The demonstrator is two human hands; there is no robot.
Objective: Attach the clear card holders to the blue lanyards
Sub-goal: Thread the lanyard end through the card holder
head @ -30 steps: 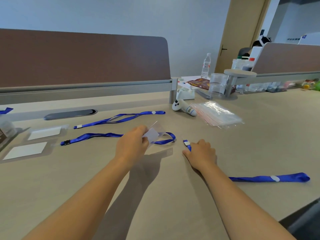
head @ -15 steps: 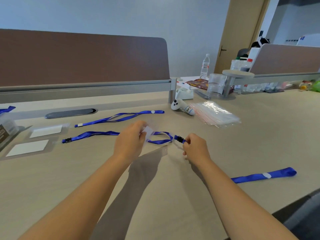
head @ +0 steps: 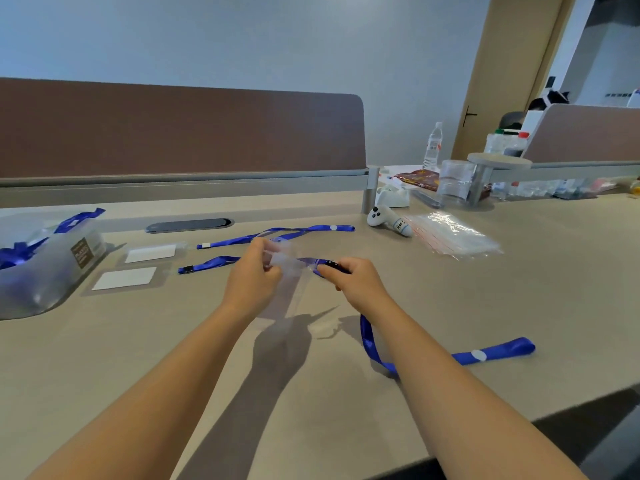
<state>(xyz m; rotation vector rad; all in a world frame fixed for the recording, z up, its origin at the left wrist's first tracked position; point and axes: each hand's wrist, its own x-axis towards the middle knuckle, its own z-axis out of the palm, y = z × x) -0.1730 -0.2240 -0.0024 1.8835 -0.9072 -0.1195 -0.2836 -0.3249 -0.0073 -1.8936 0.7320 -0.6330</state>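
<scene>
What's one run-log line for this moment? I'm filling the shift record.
step: clip to holder | left hand: holds clear card holder | right hand: holds blue lanyard clip | attached: cannot tell

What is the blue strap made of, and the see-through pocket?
The strap looks like woven fabric ribbon with a slight sheen: it bends and lies limp on the desk. The pocket looks like soft clear plastic: you can see through it and it shines. Its clip looks like black plastic, probably.

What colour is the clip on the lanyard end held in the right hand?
Black, on a blue lanyard; the clip shows in the head view, at the right hand.
</scene>
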